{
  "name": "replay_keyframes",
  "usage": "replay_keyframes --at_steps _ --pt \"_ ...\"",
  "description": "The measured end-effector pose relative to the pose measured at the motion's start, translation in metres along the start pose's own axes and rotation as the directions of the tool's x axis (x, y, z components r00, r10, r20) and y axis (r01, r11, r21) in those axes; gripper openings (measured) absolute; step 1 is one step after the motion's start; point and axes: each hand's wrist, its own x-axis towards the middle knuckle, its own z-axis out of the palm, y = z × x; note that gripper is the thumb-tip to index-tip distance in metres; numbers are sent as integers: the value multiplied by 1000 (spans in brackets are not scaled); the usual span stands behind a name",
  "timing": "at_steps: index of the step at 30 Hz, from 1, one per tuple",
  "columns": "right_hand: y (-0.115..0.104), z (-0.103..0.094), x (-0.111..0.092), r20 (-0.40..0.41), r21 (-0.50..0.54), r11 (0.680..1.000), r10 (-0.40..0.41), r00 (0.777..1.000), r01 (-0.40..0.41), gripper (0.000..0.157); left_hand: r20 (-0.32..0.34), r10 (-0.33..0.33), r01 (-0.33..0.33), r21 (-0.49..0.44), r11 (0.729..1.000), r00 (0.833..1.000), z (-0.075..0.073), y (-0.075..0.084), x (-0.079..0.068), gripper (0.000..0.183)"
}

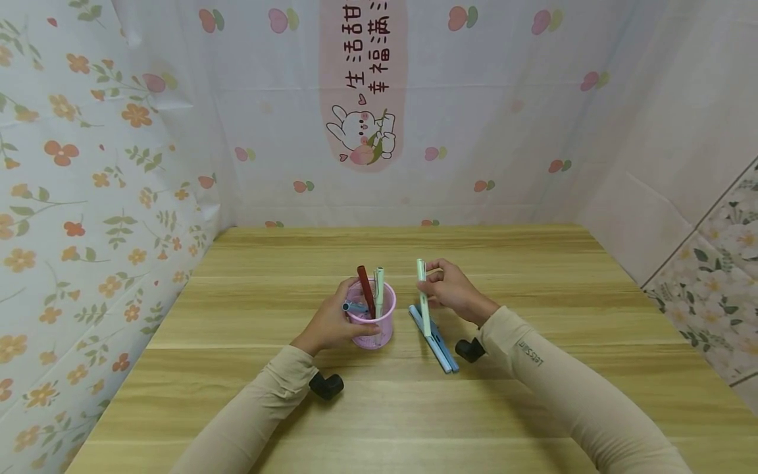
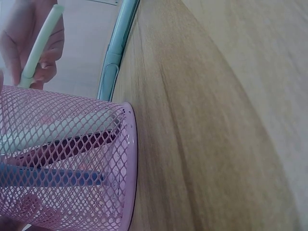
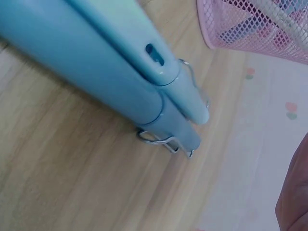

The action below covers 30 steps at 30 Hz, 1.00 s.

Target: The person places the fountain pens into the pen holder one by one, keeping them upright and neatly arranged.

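My left hand (image 1: 329, 324) grips a pink mesh pen cup (image 1: 385, 332) around its side. Inside stand a dark red pen (image 1: 365, 289), a pale green pen (image 1: 379, 286) and a blue pen (image 1: 355, 307) leaning over the left rim. To the right of the cup, my right hand (image 1: 453, 291) pinches a second pale green pen (image 1: 423, 299) by its upper part, its lower end overlapping the pens below. A light blue pen (image 1: 439, 354) and a darker blue pen (image 1: 453, 363) lie side by side on the table; both show large in the right wrist view.
The wood-grain table (image 1: 379, 421) carries the cup and pens. A white printed curtain (image 1: 266, 125) hangs behind its far edge, and a floral one (image 1: 77, 217) along the left. A black wrist camera (image 1: 326, 386) sits by the left sleeve, another (image 1: 470, 349) by the right.
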Motion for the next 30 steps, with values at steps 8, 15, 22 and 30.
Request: replay_keyframes --at_steps 8,15,22,30 --pt "-6 5 0 -18 48 999 -25 1000 26 38 7 -5 5 0 1000 1000 0 0 0 101" --pt "-11 12 -1 -55 86 994 -65 996 70 39 2 16 -16 -25 1000 1000 0 -1 -1 101" --pt "-10 21 -2 -77 132 989 -61 995 71 38 14 -15 15 -50 999 1000 1 -3 -9 101" --pt "-21 18 -1 -99 125 988 -84 992 96 43 5 12 -12 -51 999 1000 -1 2 -2 101"
